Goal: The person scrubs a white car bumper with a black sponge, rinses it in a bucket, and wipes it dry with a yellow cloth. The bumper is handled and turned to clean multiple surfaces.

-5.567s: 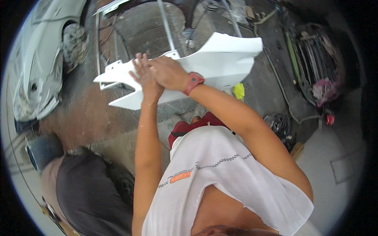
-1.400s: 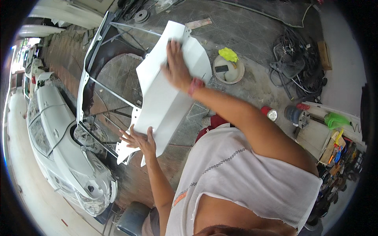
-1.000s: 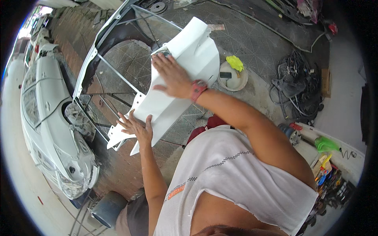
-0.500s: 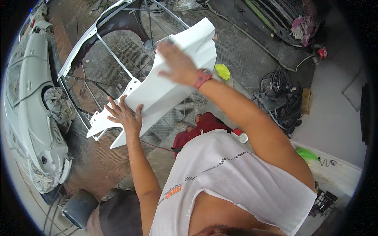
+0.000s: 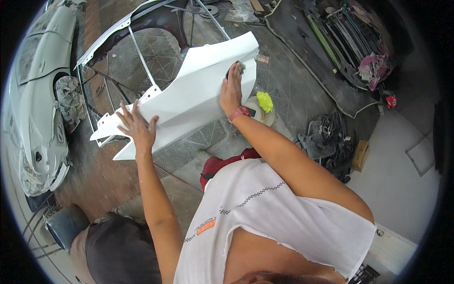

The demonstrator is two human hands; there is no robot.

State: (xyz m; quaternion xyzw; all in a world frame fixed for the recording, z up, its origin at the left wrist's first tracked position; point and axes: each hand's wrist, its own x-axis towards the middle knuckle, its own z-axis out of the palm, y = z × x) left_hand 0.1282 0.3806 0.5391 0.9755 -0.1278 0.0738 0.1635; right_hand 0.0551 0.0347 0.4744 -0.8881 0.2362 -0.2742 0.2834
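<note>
A white car fender [image 5: 194,87] lies tilted across a metal stand [image 5: 142,57] in front of me. My left hand [image 5: 138,128] rests with spread fingers on its narrower left part. Toward the right end, my right hand [image 5: 230,94] presses a dark grey scuff pad [image 5: 242,67] to the white surface. The fingers cover most of the pad, so its full shape is hidden. A red wristband sits on my right wrist.
A pale bucket [image 5: 266,117] with a yellow cloth [image 5: 265,101] stands beside the fender's right end. A dark bundle [image 5: 326,142] lies farther right, near a cardboard box [image 5: 360,155]. A masked white car [image 5: 47,113] is at left; a person in dark clothing [image 5: 123,251] is lower left.
My right hand has moved right and down along the fender, from its upper edge to its right end. My left hand stays on the left part. The view has shifted slightly.
</note>
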